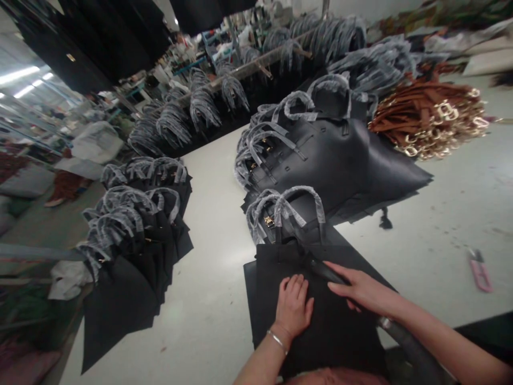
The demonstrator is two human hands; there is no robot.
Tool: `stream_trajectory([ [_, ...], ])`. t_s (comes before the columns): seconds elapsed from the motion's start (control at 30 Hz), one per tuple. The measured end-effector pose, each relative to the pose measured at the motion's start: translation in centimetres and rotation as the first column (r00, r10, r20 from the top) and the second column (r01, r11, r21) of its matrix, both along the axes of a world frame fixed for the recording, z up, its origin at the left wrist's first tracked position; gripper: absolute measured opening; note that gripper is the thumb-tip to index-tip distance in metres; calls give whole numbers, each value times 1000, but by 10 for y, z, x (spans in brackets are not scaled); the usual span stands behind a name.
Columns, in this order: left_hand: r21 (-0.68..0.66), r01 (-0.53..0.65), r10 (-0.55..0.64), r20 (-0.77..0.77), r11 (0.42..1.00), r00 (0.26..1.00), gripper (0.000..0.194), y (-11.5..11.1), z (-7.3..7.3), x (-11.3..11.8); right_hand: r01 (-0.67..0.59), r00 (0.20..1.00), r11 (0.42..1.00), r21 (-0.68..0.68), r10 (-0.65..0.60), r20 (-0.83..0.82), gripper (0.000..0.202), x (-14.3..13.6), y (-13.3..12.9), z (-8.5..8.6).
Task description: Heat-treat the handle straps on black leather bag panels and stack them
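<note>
"At the left of the frame, what is recorded?"

"Overlapping black bag pieces (124, 294) on the pale table (212, 187), their handles in clear wrap."

"And at lower centre?"

"A black bag panel (272, 289), lying flat on other dark pieces, with its wrapped handles (320, 206) arching above its top edge. A gold clasp (269, 221) shows just behind that edge."

"Condition of the hands?"

"Left hand (294, 305): laid on the panel, fingers close together and slightly bent, thumb a little apart, gripping nothing visible. Right hand (356, 289): closed around a slim dark object (326, 270), whose far end reaches towards the handle bases. Its exact type cannot be determined."

"Your assessment of handling?"

"The panel appears light, smooth and fairly firm, yet likely to bend or slide on its neighbours. I judge a flat palm near the middle suitable for steadying, and both side edges suitable for lifting. The face could mark; the handles look flexible."

"Anything further right?"

"A black tassel (386, 219) beside the larger stack, then brown straps (428, 107) with gold-coloured buckles at upper right, and pink-handled snips (479, 270) lying apart at right."
</note>
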State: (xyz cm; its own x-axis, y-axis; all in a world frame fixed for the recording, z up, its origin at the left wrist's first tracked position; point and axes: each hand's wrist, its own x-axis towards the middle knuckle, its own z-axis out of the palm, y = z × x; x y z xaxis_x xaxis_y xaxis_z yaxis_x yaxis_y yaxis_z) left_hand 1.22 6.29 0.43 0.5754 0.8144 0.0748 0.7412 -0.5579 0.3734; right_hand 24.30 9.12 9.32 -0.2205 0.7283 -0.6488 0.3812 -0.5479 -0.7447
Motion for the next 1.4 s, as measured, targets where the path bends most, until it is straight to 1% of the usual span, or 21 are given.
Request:
stream_trajectory([
  [0.07, 18, 5, -5, 14, 1000, 1000, 40, 0, -2, -1, -38, 999, 999, -29, 38, -1, 68, -12, 4, -9],
  [0.13, 28, 2, -3, 26, 1000, 1000, 39, 1, -5, -1, -44, 999, 999, -30, 44, 6, 69, -23, 12, -17],
  [0.23, 16, -9, 8, 39, 1000, 999, 40, 1, -7, -1, 23, 1000, 1000, 13, -22, -9, 68, -37, 24, -26],
  [0.3, 15, -19, 18, 49, 1000, 999, 40, 2, -7, -2, 94, 995, 992, 80, -95, 12, 67, -42, 27, -28],
  [0.37, 24, -24, 23, 62, 999, 998, 41, 2, -8, -2, 156, 984, 977, 147, -167, 67, 68, -41, 23, -26],
  [0.43, 36, -26, 23, 78, 999, 997, 41, 2, -9, -3, 175, 976, 971, 161, -193, 100, 71, -36, 15, -21],
  [0.5, 50, -23, 18, 99, 998, 995, 41, 1, -10, -4, 140, 985, 984, 107, -150, 87, 73, -34, 5, -13],
  [0.57, 65, -1, -7, 123, 998, 992, 37, 1, -12, -6, 82, 995, 996, 27, -84, 54, 74, -39, -3, -6],
  [0.67, 77, 76, -87, 159, 994, 983, 27, 1, -16, -9, 20, 1000, 999, -41, -19, 12, 74, -59, -7, -2],
  [0.77, 58, 124, -132, 171, 991, 976, 20, 1, -22, -10, -12, 1000, 999, -33, 12, 14, 73, -83, 0, -4],
  [0.83, 23, 141, -143, 153, 990, 978, 18, 1, -27, -10, -26, 999, 1000, 11, 25, 48, 71, -95, 9, -8],
  [0.93, -28, 170, -166, 91, 985, 982, 18, 2, -31, -8, -61, 991, 980, 191, 37, 129, 65, -111, 24, -14],
  [1.0, -28, 183, -181, 36, 983, 983, 20, 3, -30, -7, -67, 987, 955, 290, 22, 157, 61, -121, 34, -16],
  [1.07, -4, 178, -178, -1, 984, 984, 22, 4, -26, -7, -44, 989, 944, 328, -5, 148, 61, -128, 43, -14],
  [1.13, 20, 146, -146, -6, 989, 989, 24, 6, -20, -7, 4, 989, 936, 352, -57, 139, 63, -125, 48, -2],
  [1.2, 31, 96, -95, -10, 995, 995, 29, 7, -15, -6, 105, 982, 930, 352, -153, 112, 68, -109, 46, 19],
  [1.27, 30, 52, -51, -34, 998, 998, 35, 6, -11, -3, 300, 947, 900, 316, -320, 11, 75, -80, 36, 43],
  [1.3, 27, 44, -43, -46, 999, 998, 36, 6, -10, -1, 366, 926, 881, 301, -377, -24, 74, -64, 27, 54],
  [1.33, 23, 73, -72, -48, 997, 996, 38, 6, -8, 1, 417, 904, 862, 287, -426, -34, 73, -47, 15, 62],
  [1.37, 18, 153, -152, -38, 988, 988, 41, 6, -7, 3, 458, 882, 844, 279, -470, -29, 72, -31, 0, 68],
  [1.4, 16, 269, -269, -18, 963, 963, 45, 6, -6, 5, 490, 862, 832, 261, -507, -5, 72, -17, -18, 71],
])
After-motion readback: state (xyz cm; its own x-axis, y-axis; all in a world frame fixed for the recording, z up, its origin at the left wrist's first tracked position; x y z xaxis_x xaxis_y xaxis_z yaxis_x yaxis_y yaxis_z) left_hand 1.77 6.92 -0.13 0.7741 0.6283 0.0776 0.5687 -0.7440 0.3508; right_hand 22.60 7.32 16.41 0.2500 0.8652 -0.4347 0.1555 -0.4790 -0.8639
